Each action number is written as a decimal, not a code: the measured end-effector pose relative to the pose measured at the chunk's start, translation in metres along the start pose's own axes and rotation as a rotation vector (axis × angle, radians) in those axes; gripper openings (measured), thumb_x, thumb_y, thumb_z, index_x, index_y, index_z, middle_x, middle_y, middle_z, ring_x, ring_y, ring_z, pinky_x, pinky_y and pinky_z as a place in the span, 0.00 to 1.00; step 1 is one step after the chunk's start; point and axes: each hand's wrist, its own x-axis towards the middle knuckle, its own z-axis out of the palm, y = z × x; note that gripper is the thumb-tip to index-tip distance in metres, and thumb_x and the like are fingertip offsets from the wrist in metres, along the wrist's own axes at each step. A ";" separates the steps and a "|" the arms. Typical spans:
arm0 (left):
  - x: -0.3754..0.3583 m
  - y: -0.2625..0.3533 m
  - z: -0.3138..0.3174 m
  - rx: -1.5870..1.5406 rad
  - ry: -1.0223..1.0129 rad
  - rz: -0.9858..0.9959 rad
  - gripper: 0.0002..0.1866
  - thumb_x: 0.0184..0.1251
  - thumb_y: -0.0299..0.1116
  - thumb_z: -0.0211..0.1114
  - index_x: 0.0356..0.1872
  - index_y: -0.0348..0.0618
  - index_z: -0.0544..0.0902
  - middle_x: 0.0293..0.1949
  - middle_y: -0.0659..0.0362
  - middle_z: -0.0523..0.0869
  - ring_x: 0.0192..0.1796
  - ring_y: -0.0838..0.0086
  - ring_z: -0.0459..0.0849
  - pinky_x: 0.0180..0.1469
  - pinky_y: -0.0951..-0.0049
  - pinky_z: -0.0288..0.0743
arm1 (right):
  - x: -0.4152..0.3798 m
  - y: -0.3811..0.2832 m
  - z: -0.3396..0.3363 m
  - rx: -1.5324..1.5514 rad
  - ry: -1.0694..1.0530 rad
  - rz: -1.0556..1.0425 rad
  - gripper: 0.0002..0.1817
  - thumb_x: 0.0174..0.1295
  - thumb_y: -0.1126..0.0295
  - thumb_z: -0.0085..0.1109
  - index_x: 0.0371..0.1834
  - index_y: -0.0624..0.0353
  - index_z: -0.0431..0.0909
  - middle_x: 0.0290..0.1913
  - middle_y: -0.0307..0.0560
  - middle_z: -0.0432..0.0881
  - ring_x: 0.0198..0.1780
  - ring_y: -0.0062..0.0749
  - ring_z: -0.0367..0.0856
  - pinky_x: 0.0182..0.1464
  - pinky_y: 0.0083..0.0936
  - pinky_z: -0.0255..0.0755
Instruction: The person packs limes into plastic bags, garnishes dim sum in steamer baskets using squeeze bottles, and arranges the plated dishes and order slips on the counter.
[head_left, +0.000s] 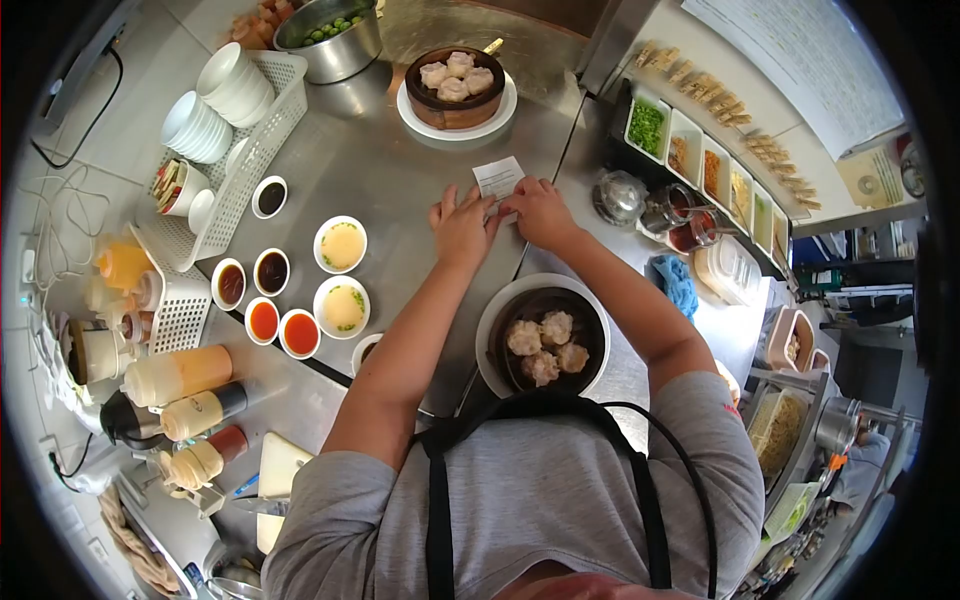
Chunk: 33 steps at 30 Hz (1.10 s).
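A small white printed paper slip point(498, 177) is at my fingertips over the steel counter. My right hand point(540, 213) pinches its lower edge with bent fingers. My left hand point(462, 228) meets it from the other side, index finger and thumb at the slip's lower corner and the other fingers bent apart. Whether something small sits between the fingertips is hidden. Beyond the hands, a round steamer basket point(455, 110) of dumplings rests on a white plate point(420, 128). Nearer my body, a second dark steamer point(505, 365) with dumplings sits on another white plate point(484, 335).
To the left are soup bowls point(342, 245), sauce cups point(271, 272), a white plastic basket point(225, 200) with stacked bowls and several squeeze bottles point(190, 375). Garnish trays point(680, 155), jars point(668, 207) and a blue cloth point(672, 283) line the right. Clothespins point(705, 95) hang on the wall.
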 end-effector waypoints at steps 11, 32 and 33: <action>0.006 -0.002 0.024 0.118 -0.051 0.097 0.08 0.49 0.30 0.50 0.26 0.49 0.79 0.30 0.54 0.78 0.37 0.62 0.76 0.43 0.56 0.61 | -0.041 0.040 -0.003 0.051 0.253 0.248 0.05 0.48 0.71 0.47 0.29 0.55 0.71 0.34 0.54 0.72 0.35 0.50 0.73 0.36 0.41 0.67; 0.179 -0.024 -0.641 0.578 1.205 -0.098 0.11 0.47 0.29 0.53 0.32 0.43 0.79 0.33 0.48 0.80 0.39 0.57 0.77 0.41 0.65 0.69 | -0.050 0.047 0.002 0.203 0.495 0.163 0.02 0.42 0.76 0.49 0.21 0.57 0.70 0.26 0.49 0.72 0.30 0.46 0.72 0.31 0.35 0.65; 0.181 -0.024 -0.645 0.588 1.205 -0.084 0.11 0.46 0.29 0.53 0.32 0.43 0.79 0.32 0.49 0.80 0.38 0.57 0.77 0.41 0.66 0.69 | -0.050 0.047 0.003 0.206 0.494 0.166 0.02 0.42 0.76 0.49 0.21 0.57 0.70 0.26 0.49 0.72 0.30 0.46 0.72 0.31 0.35 0.65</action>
